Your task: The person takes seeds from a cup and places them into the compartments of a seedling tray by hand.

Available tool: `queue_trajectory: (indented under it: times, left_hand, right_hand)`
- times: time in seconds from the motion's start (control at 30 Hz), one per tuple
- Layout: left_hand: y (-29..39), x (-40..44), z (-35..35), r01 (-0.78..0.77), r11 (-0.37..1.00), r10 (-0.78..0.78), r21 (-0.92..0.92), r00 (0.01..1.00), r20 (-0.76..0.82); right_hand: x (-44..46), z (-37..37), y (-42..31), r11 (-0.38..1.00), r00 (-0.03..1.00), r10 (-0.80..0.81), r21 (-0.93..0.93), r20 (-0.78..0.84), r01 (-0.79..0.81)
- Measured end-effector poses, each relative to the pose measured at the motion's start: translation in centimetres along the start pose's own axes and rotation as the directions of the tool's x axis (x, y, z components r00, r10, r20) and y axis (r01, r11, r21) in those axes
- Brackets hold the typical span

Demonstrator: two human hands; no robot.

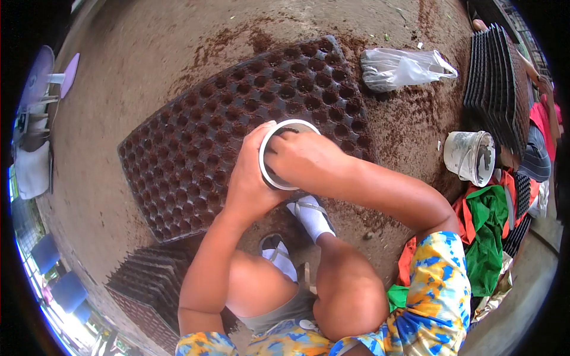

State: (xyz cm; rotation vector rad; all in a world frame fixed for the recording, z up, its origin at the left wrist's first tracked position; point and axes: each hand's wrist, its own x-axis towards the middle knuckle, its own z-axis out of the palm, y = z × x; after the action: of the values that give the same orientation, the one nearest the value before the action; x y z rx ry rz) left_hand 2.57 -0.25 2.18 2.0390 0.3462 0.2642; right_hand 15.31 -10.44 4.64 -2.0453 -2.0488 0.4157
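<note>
My left hand (244,172) is wrapped around a white-rimmed cup (265,132), holding it above the near edge of a large black seedling tray (184,228). My right hand (306,155) reaches down into the cup with its fingers bent. Their tips are hidden inside, so what they pinch does not show. Something dark is partly visible within the rim. Brown soil fills the tray's many round cells, most of which have a hollow in the middle.
Beyond the tray lie a white plastic bag (404,68) and scattered soil. At right are a white bucket (469,155), stacked black trays (491,89), green cloth (488,237) and a person in pink (543,127). More stacked trays (148,285) stand at lower left, beside my legs.
</note>
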Motion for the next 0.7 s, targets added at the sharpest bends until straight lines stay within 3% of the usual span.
queue_trajectory:
  times: [0.07, 0.1, 0.2, 0.27, 0.33, 0.4, 0.5, 0.7]
  left_hand:
    - [0.1, -0.2, 0.1, -0.005, 1.000, 0.004, 0.005, 1.000, 0.002]
    - [0.2, -0.3, -0.1, 0.057, 0.998, -0.057, -0.012, 0.998, 0.019]
    - [0.1, -0.1, -0.3, 0.052, 0.998, -0.052, 0.018, 0.999, -0.009]
    - [0.3, 0.2, -0.5, 0.154, 0.988, -0.154, -0.008, 0.988, -0.025]
    - [-0.7, 0.1, -0.6, 0.085, 0.993, -0.089, -0.083, 0.995, -0.051]
    - [-0.9, -0.1, -0.6, 0.114, 0.986, -0.121, -0.122, 0.991, -0.049]
    - [-0.8, -0.1, -0.8, 0.103, 0.989, -0.109, -0.108, 0.993, -0.050]
    - [-0.4, 0.1, -0.8, 0.100, 0.988, -0.107, -0.116, 0.993, -0.055]
  right_hand:
    - [0.2, 0.7, -0.1, 0.997, 0.999, 0.020, 0.079, 0.051, -0.024]
    - [0.1, 0.6, 0.0, 0.993, 1.000, 0.007, 0.118, 0.021, -0.010]
    - [-0.3, -0.7, 1.0, 0.963, 0.993, 0.012, 0.267, -0.121, 0.021]
    - [-0.3, -2.3, 3.2, 0.910, 0.960, 0.089, 0.413, -0.265, 0.029]
    - [-0.5, -3.5, 6.4, 0.839, 0.892, 0.341, 0.524, -0.297, -0.146]
    - [-0.6, -3.3, 9.8, 0.760, 0.815, 0.555, 0.501, -0.168, -0.414]
    - [-0.6, -1.9, 12.7, 0.704, 0.775, 0.630, 0.448, -0.038, -0.551]
    - [-0.8, -0.7, 13.2, 0.762, 0.801, 0.593, 0.380, -0.082, -0.525]
